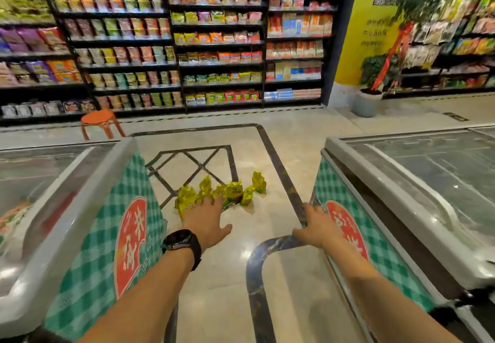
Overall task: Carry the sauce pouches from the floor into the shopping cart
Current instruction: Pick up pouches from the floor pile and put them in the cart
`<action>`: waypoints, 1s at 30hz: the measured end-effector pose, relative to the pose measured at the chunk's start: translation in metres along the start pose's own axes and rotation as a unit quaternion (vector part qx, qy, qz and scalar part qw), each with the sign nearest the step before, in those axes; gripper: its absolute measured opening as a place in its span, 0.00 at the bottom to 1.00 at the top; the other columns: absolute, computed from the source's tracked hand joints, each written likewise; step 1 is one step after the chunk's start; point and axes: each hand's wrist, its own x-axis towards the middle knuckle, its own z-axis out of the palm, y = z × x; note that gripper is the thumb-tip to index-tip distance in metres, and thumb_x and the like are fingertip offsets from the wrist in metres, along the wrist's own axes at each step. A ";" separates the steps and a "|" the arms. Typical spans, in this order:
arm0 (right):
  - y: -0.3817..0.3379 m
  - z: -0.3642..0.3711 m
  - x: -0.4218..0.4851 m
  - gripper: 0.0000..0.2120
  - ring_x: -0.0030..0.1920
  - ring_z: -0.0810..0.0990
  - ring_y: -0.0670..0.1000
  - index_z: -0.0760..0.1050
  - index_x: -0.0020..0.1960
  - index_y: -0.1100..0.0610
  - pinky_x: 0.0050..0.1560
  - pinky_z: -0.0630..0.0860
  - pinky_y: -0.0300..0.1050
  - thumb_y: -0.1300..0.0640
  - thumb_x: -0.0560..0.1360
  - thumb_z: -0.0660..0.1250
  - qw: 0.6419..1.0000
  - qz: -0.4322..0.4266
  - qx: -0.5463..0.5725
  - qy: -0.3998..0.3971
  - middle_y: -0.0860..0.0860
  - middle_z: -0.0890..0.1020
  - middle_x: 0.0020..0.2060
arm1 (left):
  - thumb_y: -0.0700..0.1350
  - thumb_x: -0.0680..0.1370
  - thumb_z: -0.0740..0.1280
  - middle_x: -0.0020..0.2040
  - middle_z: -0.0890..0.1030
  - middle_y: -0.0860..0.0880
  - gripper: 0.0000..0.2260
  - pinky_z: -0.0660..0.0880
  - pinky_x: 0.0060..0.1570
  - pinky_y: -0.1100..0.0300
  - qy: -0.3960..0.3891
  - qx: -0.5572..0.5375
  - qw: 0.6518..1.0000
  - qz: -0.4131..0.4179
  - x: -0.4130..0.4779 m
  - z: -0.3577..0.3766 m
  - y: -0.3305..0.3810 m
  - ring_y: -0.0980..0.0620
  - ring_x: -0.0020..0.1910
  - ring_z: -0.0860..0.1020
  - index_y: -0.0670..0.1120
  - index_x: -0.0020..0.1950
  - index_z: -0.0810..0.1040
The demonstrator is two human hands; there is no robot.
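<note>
Supermarket floor first, from the head camera: pale glossy tiles [267, 155] with dark inlaid lines, running up to tall shelves [171, 34] packed with bright packets across the top. Two chest freezers box in the lane, the left freezer [53, 182] at nine o'clock and the right freezer [415, 182] at three, both with green check panels. An orange stool [99, 117] stands at ten o'clock, and a grey plant pot [367, 101] at two.

Dead centre, the sauce pouches [227, 191] sit in a loose yellow-green huddle on the tiles, several upright, one a little apart at the right end of the group. And here's the reach: the left hand [205, 219], black watch [182, 239] on the wrist, stretches out at twelve o'clock with fingers spread and straight, gripping nothing. Its fingertips overlap the near pouches, but I can't tell whether they touch. The right hand [317, 226] is flat and empty too, held low at four o'clock beside the right freezer's front panel.

No shopping cart shows anywhere. By my reckoning the job has barely started: every visible pouch is on the floor, none is in a hand, and all the carrying is left.
</note>
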 end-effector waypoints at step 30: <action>0.014 0.091 0.752 0.40 0.71 0.67 0.57 0.54 0.77 0.52 0.67 0.68 0.52 0.45 0.73 0.71 0.969 0.166 0.159 -0.089 0.56 0.65 0.72 | 0.51 0.76 0.70 0.69 0.68 0.47 0.33 0.76 0.50 0.51 -0.243 -0.033 0.965 0.095 0.779 0.243 -0.062 0.44 0.64 0.74 0.51 0.77 0.58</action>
